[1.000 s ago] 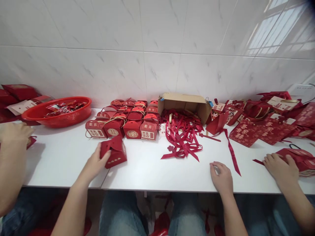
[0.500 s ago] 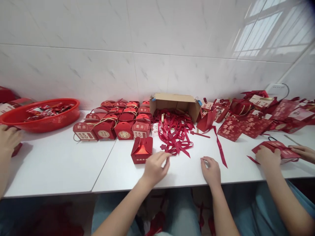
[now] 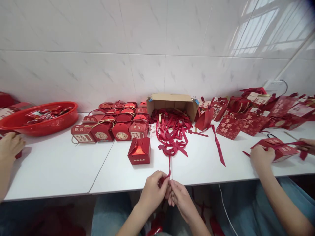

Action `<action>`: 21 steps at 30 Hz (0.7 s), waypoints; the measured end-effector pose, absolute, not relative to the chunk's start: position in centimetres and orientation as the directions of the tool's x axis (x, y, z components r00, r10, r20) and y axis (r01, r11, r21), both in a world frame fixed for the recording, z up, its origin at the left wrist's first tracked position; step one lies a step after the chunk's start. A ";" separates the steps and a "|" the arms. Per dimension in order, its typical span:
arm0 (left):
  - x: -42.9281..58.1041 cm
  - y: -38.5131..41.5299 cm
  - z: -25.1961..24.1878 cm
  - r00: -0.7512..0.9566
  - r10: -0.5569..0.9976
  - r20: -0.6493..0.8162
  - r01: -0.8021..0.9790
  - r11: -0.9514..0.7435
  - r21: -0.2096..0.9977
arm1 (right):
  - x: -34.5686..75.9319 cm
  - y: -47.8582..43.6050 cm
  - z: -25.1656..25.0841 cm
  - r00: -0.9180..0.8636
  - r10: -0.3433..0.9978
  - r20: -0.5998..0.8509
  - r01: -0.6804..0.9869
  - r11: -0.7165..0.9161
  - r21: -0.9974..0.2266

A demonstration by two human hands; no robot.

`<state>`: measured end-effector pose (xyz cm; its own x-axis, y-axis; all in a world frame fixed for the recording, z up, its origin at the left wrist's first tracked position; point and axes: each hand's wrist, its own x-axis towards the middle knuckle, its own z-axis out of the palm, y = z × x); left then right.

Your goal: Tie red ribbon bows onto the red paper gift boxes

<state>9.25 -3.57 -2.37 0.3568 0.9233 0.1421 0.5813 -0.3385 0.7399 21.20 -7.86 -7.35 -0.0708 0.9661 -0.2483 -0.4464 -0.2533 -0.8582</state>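
Note:
At the table's front edge my left hand (image 3: 154,190) is closed, with a red ribbon (image 3: 169,165) pinched between thumb and fingers. My right hand (image 3: 181,198) meets it there, its fingers closed on the ribbon's near end, which is mostly hidden by the fingertips. From my hands the ribbon runs up into a tangled heap of red ribbons (image 3: 172,137). That heap spills out of a cardboard box (image 3: 172,97) lying on its side. Left of the ribbon stands a small red gift box (image 3: 139,151), its top flaps folded together.
Rows of red gift boxes (image 3: 102,132) stand left of the cardboard box. A red plastic basin (image 3: 49,121) with wrapped sweets is farther left. Red bags and cards (image 3: 228,126) pile up at right. A co-worker's hands (image 3: 262,159) hold a ribboned box; another person's hand (image 3: 11,146) is far left.
Both my hands have come together at the table edge, drawing one ribbon's end out of the heap toward me. At right, the co-worker now has a ribbon across the box.

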 end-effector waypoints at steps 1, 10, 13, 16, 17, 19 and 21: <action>8.7 -4.7 -1.9 0.364 0.919 0.150 0.535 -0.338 0.774 | 20.7 -7.7 -7.3 -0.073 0.965 -0.251 -0.496 -0.253 -0.831; 2.8 -8.5 -2.8 0.404 0.902 -0.150 0.398 -0.026 0.917 | 18.9 -6.9 -6.1 -0.280 0.914 -0.293 -0.667 -0.405 -0.625; 1.4 -8.9 -3.2 0.399 0.870 -0.289 0.330 0.158 0.931 | 19.0 -6.3 -6.4 -0.255 0.913 -0.318 -0.726 -0.398 -0.560; -1.0 -9.2 -2.6 0.430 0.842 -0.327 0.246 0.239 0.939 | 20.0 -5.5 -6.2 -0.153 0.932 -0.328 -0.783 -0.316 -0.535; -2.1 -9.4 -2.4 0.451 0.836 -0.313 0.226 0.233 0.946 | 20.4 -5.3 -6.1 -0.107 0.938 -0.330 -0.794 -0.280 -0.539; -4.7 -9.8 -2.1 0.484 0.842 -0.239 0.190 0.165 0.968 | 21.2 -4.9 -5.8 -0.022 0.944 -0.330 -0.802 -0.214 -0.557; -7.3 -10.4 -2.3 0.436 0.895 -0.095 0.166 0.024 0.986 | 21.9 -4.7 -5.6 0.033 0.944 -0.327 -0.794 -0.173 -0.582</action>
